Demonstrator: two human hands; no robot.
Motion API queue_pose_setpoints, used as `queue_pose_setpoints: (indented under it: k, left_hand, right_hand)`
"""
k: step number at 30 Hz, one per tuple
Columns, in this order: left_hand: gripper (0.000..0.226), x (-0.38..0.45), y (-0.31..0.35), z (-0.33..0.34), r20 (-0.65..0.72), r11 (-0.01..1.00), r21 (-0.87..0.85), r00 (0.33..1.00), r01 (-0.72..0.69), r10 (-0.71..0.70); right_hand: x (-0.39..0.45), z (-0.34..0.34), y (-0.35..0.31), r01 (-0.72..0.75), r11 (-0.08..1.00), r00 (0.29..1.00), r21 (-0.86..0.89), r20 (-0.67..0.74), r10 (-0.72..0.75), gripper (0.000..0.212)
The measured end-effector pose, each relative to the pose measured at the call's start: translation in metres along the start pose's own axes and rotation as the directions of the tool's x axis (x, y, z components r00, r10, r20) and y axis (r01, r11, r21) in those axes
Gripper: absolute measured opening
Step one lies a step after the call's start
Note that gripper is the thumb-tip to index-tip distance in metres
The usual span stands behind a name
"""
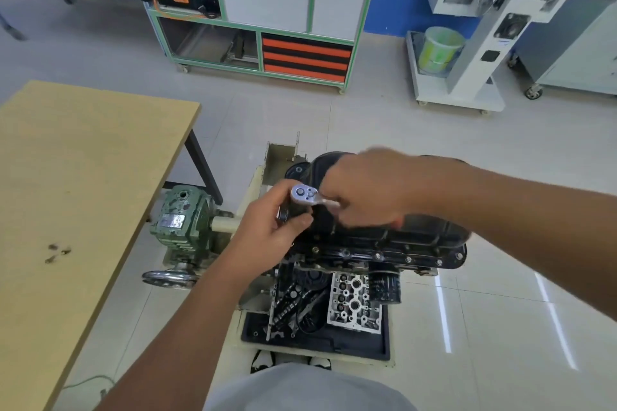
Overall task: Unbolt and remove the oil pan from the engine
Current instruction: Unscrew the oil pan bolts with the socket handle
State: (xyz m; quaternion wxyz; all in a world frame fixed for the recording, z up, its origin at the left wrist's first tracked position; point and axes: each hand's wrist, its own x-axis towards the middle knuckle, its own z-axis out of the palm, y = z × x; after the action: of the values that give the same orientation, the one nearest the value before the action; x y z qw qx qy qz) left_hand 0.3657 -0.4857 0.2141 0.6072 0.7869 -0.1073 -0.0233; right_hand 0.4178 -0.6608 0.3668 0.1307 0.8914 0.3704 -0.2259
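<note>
The black oil pan [430, 233] lies on top of the upturned engine [337, 257] on a stand, with several bolts along its near flange. A silver ratchet wrench [305, 194] stands over the pan's left end. My right hand [367, 190] grips the ratchet's handle from the right. My left hand [277, 220] curls round the socket part just under the ratchet head. The spot where the socket meets the pan is hidden by my fingers.
A wooden table [83, 193] stands at the left. A green gearbox [180, 220] with a handwheel [168, 277] sits beside the engine stand. A black tray [317, 337] below holds a cylinder head [355, 304] and parts. Carts and machines stand behind on the tiled floor.
</note>
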Motion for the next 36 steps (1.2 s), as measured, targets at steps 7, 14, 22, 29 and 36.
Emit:
queue_pose_setpoints:
  k: [7, 14, 22, 29, 36]
  left_hand:
    - [0.024, -0.003, 0.002, 0.0, -0.029, 1.0, 0.003, 0.999, -0.014, 0.014]
    - [0.028, -0.006, -0.001, -0.003, -0.071, 0.992, -0.097, 0.993, 0.084, -0.091]
    - [0.019, -0.002, 0.006, 0.005, -0.077, 0.999, 0.017, 0.996, -0.033, 0.034]
    - [0.024, -0.001, 0.001, -0.001, -0.006, 0.994, -0.095, 0.999, 0.049, -0.05]
    - [0.026, 0.003, 0.008, 0.015, -0.093, 0.997, -0.081, 0.996, -0.014, 0.007]
  right_hand:
    - [0.0, 0.017, -0.036, -0.061, 0.998, 0.995, 0.014, -0.081, 0.062, 0.009]
    - [0.012, -0.004, 0.01, -0.12, 0.979, 0.971, -0.164, -0.227, 0.081, 0.009]
    - [-0.008, 0.029, -0.037, -0.141, 0.891, 0.978, 0.432, 0.2, 0.058, 0.036]
    - [0.013, 0.003, -0.005, -0.245, 0.958, 0.931, -0.149, -0.311, 0.19, 0.011]
    - [-0.018, 0.026, -0.045, -0.177, 0.94, 0.982, 0.292, -0.008, 0.188, 0.024]
